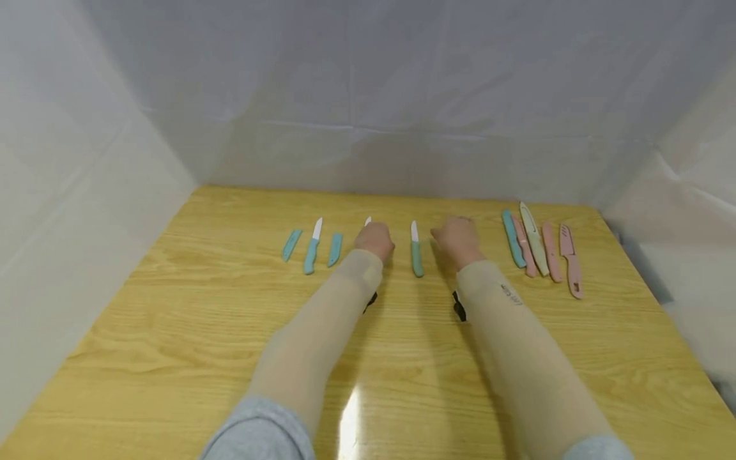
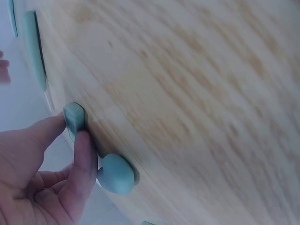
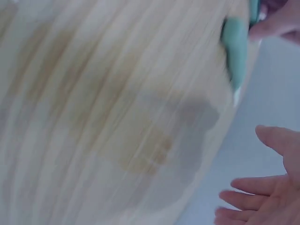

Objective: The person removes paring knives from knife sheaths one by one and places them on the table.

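Left hand (image 1: 375, 240) pinches sheath (image 2: 74, 117) | right hand (image 1: 458, 241) spread over bare wood (image 3: 122, 93) near far edge (image 1: 287, 192)

Green sheath (image 2: 74, 116): pinched | green-handled knife (image 1: 416, 257): lies bare-bladed, tip away

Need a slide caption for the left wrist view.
Left hand pinches a green piece beside a rounded blue-green handle.
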The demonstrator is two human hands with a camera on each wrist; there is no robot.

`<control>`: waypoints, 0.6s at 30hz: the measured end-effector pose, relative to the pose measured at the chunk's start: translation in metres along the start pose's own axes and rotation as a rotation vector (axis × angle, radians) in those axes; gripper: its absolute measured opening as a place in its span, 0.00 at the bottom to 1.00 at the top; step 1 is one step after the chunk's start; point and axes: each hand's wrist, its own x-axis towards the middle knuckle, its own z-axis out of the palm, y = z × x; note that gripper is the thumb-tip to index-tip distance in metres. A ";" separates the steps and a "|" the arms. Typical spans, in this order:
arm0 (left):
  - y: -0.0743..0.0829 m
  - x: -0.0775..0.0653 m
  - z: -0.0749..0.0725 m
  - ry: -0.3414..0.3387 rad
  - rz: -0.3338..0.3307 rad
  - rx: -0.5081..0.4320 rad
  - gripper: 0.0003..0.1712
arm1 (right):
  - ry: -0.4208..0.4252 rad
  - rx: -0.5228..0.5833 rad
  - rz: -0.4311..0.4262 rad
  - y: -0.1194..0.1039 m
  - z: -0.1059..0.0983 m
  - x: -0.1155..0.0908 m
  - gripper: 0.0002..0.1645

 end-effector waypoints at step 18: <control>-0.001 -0.001 -0.001 0.007 0.040 0.034 0.20 | -0.106 0.188 0.196 0.069 -0.002 -0.008 0.66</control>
